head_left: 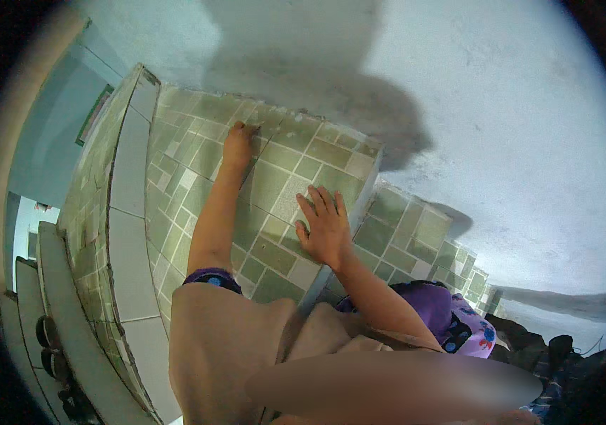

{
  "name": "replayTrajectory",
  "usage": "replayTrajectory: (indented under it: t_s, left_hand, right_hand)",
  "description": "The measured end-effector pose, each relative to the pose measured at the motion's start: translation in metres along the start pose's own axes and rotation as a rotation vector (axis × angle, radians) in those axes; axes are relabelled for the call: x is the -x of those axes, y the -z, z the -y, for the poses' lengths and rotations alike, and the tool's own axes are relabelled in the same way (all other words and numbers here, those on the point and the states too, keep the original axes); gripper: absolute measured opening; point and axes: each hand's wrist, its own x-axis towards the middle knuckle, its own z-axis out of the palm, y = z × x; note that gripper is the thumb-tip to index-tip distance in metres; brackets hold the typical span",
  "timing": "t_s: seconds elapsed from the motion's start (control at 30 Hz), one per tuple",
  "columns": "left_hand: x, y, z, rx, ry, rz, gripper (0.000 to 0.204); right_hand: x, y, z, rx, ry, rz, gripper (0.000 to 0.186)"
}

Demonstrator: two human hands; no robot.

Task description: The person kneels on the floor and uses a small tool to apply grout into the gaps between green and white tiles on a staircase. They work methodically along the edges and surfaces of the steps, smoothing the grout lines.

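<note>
My left hand [238, 145] reaches to the far part of a step covered in green patchwork tiles [270, 185], near the foot of the wall. Its fingers are closed and pressed down close to the tile. A small dark bit shows at the fingertips, too small to make out. Nearer to me and to the right, my right hand [326, 225] rests on the same tiled step, close to its front edge. That hand holds nothing, with its fingers spread.
A pale wall [501, 142] rises behind the step. Lower tiled steps [406, 234] descend at the right. A low side wall with a pale top [132, 177] runs along the left. Dark footwear [52, 347] stands at lower left. Purple flowered cloth [434, 312] bunches beside my right arm.
</note>
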Motion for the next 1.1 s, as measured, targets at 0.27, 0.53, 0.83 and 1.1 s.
replayTrajectory:
  t_s: [0.27,0.53,0.83,1.1]
  left_hand:
    - [-0.039,-0.012,-0.006,-0.111,0.141,0.063,0.021]
    - [-0.005,0.005,0.000,-0.133,0.016,0.123,0.023]
    - [-0.008,0.007,-0.013,-0.079,0.040,0.005,0.021]
    - [0.015,0.012,-0.015,-0.090,-0.024,0.017,0.028]
  right_hand:
    - [0.000,0.002,0.000,0.011,0.015,0.009,0.052]
    - [0.000,0.002,0.001,0.014,-0.004,0.017,0.051]
    - [0.001,0.005,0.001,0.028,0.023,0.014,0.051]
    - [0.001,0.003,0.001,0.014,0.003,0.047,0.052]
